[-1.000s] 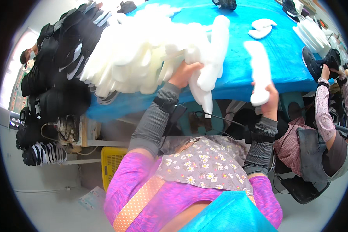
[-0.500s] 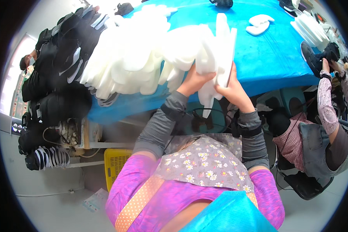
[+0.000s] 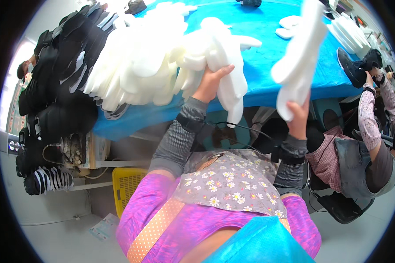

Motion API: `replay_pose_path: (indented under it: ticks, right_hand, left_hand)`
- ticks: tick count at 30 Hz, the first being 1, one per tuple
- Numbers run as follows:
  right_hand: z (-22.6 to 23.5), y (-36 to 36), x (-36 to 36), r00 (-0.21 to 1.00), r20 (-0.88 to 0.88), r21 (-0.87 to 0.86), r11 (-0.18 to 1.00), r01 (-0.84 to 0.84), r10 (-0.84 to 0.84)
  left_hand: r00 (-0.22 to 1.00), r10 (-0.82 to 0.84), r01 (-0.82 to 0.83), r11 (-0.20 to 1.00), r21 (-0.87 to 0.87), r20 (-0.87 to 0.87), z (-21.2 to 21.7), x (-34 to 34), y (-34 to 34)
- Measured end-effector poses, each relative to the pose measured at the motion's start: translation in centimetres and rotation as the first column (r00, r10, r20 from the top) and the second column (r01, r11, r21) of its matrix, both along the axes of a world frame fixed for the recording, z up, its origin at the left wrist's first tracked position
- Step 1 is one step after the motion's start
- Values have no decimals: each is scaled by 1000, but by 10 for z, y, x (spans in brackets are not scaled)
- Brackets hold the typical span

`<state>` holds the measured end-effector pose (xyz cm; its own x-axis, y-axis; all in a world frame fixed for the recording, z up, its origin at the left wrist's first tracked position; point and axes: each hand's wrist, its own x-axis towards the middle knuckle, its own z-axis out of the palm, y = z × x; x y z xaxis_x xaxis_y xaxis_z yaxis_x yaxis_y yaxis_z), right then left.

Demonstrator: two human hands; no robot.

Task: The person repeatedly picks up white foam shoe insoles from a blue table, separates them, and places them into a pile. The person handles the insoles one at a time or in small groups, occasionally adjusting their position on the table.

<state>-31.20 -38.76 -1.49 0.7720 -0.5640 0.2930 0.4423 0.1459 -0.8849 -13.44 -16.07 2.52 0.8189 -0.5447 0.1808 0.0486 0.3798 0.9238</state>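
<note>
My left hand point(image 3: 211, 83) is closed on some white foam insoles point(image 3: 232, 83) at the right end of a big heap, its thumb across their side. The heap of white insoles point(image 3: 149, 61) is stacked along the near left of the blue-covered table point(image 3: 259, 65). Off to the right, my right hand point(image 3: 298, 116) grips the lower end of another white insole point(image 3: 305, 48), held upright above the table's front edge and slightly blurred. It may be more than one piece; I cannot tell. Farther back lie a couple of loose white insoles point(image 3: 289, 25).
Black shoes point(image 3: 61, 65) are piled at the left. A yellow crate point(image 3: 127, 186) stands below the table. At the right, another person's hand point(image 3: 369, 79) holds a black shoe point(image 3: 353, 65), near a row of white insoles point(image 3: 349, 35). A dark chair point(image 3: 344, 208) stands there.
My right hand has moved right, away from the left, carrying an insole off the bundle both hands held. My left hand stays on the pieces at the heap's end.
</note>
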Motion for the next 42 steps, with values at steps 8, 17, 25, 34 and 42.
replay_pose_path:
  ticks: [8,17,25,34,42]
  right_hand:
    - [40,61,17,966,-173,-260,937,-234,193]
    - [36,-5,-16,951,141,412,857,-308,274]
    - [52,7,-4,912,177,-197,895,400,-369]
    - [62,70,51,995,28,-501,862,-72,100]
    - [53,17,25,979,201,115,992,-56,32]
  left_hand:
    - [847,7,-88,988,127,532,14,-13,-26]
    - [955,65,-109,984,141,288,6,12,-4]
    - [948,-9,-14,997,71,317,25,-1,-20]
    - [957,-100,78,993,89,272,16,-27,-14]
    - [996,-7,1,998,-68,-89,23,-18,7]
